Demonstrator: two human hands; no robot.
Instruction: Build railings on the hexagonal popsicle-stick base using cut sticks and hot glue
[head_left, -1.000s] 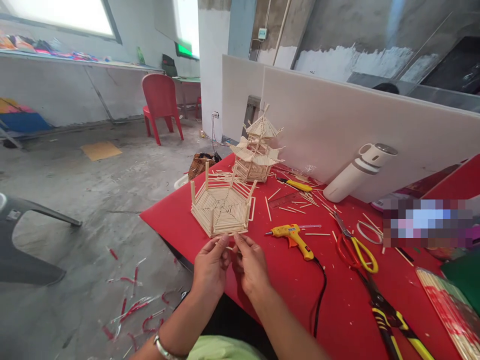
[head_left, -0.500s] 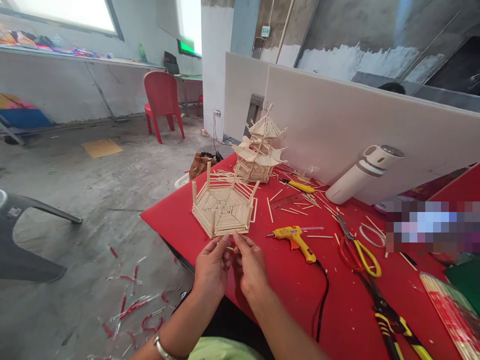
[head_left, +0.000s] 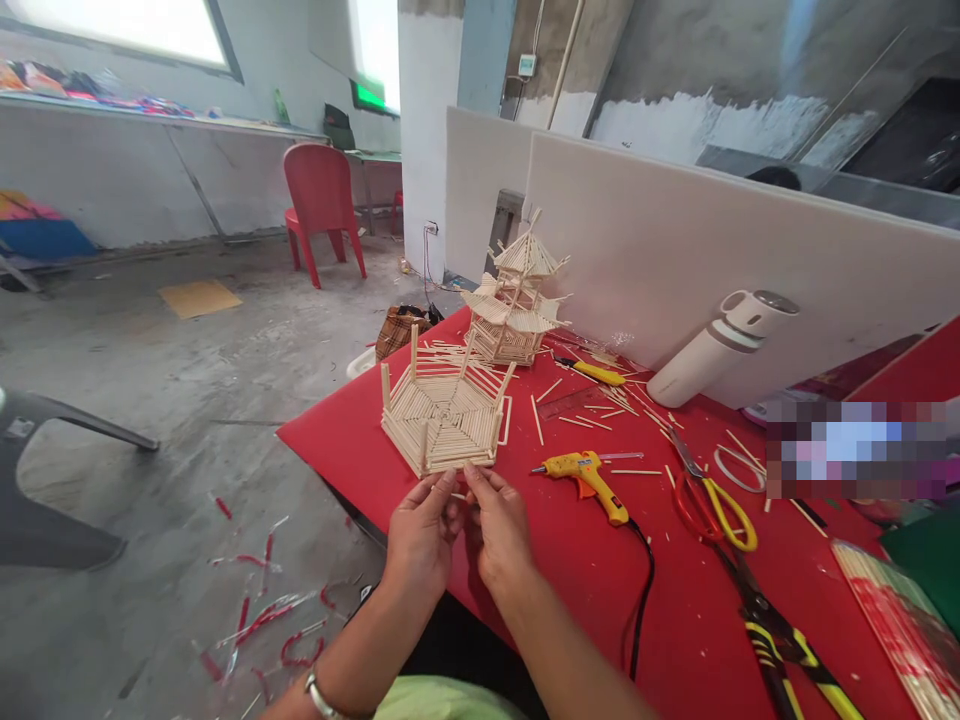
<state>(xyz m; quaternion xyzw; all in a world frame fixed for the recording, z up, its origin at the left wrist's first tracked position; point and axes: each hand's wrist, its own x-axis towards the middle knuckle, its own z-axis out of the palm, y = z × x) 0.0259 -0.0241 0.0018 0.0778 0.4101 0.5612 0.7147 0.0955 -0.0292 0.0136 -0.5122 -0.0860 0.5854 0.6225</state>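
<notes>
My left hand and my right hand are close together at the front edge of the red table. Thumbs and fingertips pinch a short wooden stick between them; most of it is hidden by the fingers. Just beyond the fingertips lies a hexagonal stick base with a web-like floor and several upright posts at its corners. Behind it stands a tiered stick pagoda. A yellow glue gun lies right of my right hand, its black cord trailing toward me.
Right of the glue gun lie scissors, large cutters and a pack of sticks. A yellow utility knife and loose sticks lie farther back, near a white bottle against a pale board. A red chair stands beyond.
Everything in view has shifted slightly left, as the camera turned a little. Both hands keep the same pinch on the stick, and the hexagonal base stays in place on the table.
</notes>
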